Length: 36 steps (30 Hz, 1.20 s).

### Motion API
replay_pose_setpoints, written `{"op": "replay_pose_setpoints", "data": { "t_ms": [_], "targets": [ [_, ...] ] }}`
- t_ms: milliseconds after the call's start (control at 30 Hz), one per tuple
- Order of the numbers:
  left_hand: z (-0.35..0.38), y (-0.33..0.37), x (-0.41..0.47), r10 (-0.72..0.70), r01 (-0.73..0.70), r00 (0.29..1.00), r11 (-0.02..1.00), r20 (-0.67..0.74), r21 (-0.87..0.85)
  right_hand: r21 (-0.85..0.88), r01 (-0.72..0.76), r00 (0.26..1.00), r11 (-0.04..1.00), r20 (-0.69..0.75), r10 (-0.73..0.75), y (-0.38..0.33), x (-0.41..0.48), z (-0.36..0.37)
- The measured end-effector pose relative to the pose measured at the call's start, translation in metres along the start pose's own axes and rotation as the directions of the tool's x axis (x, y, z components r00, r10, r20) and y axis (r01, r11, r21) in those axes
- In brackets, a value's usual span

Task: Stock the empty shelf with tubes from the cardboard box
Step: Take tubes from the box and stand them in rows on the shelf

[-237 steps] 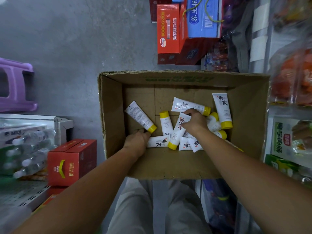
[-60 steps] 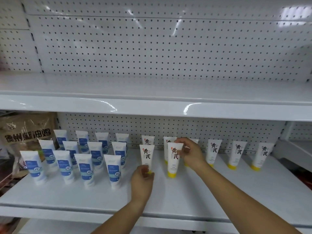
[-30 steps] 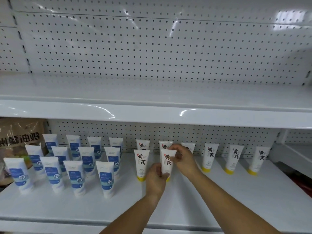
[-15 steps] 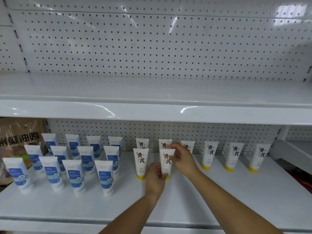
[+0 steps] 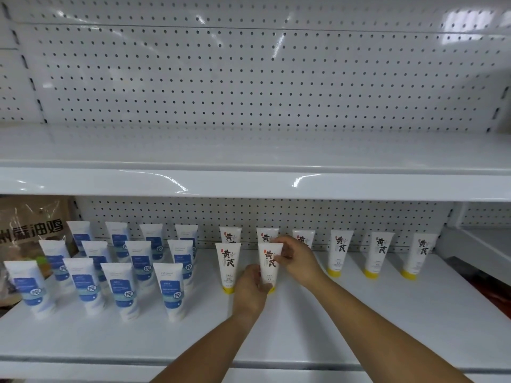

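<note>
— Why both hands on one tube (image 5: 270, 262)?
— To steady it, I'd say. It stands on its narrow yellow cap, so the left hand (image 5: 250, 290) curls round the bottom by the cap while the right hand (image 5: 297, 258) pinches the wide flat top between thumb and fingers.
— Where on the shelf (image 5: 304, 335)?
— About mid-width, nearer the back edge than the front edge. It's in a second row just ahead of the tubes along the back wall, just right of a matching tube (image 5: 228, 265).
— Which way does it point?
— Long axis upright, cap down, sealed end up, label facing the front edge. The blue tubes (image 5: 171, 288) fill the left end, so the yellow-capped ones likely group here.
</note>
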State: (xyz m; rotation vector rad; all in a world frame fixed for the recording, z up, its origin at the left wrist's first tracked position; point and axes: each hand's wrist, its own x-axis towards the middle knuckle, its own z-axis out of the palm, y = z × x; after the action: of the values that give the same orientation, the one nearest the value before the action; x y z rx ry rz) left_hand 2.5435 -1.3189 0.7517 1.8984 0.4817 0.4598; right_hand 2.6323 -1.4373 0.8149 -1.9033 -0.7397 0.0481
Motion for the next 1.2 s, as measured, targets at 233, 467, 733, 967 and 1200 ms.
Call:
{"op": "replay_pose_setpoints", "data": {
  "t_ms": [233, 467, 733, 967, 1200],
  "targets": [
    [-0.013, 0.011, -0.012, -0.022, 0.030, 0.999, 0.983, -0.046, 0.183, -0.237, -0.012, 0.999, 0.972, 0.046, 0.023, 0.002, -0.021, -0.025],
    [-0.026, 0.029, -0.031, 0.091, -0.127, 0.992, 0.830, 0.093, 0.543, -0.620, 0.056, 0.988, 0.783, 0.150, 0.047, -0.002, -0.053, -0.062],
    [-0.045, 0.052, -0.054, 0.233, -0.276, 0.955, 0.479, 0.183, 0.834, -0.697, 0.244, 0.961, 0.674, 0.268, -0.071, -0.009, -0.078, -0.081],
    [-0.102, 0.058, -0.090, 0.219, -0.176, 0.971, 0.396, 0.093, 0.901, -0.678, 0.361, 0.920, 0.641, 0.372, -0.125, -0.037, -0.086, -0.055],
    [-0.181, 0.050, -0.125, 0.158, -0.022, 0.987, 0.379, -0.041, 0.925, -0.609, 0.458, 0.876, 0.648, 0.432, -0.213, -0.079, -0.091, -0.003]
  ]
}}
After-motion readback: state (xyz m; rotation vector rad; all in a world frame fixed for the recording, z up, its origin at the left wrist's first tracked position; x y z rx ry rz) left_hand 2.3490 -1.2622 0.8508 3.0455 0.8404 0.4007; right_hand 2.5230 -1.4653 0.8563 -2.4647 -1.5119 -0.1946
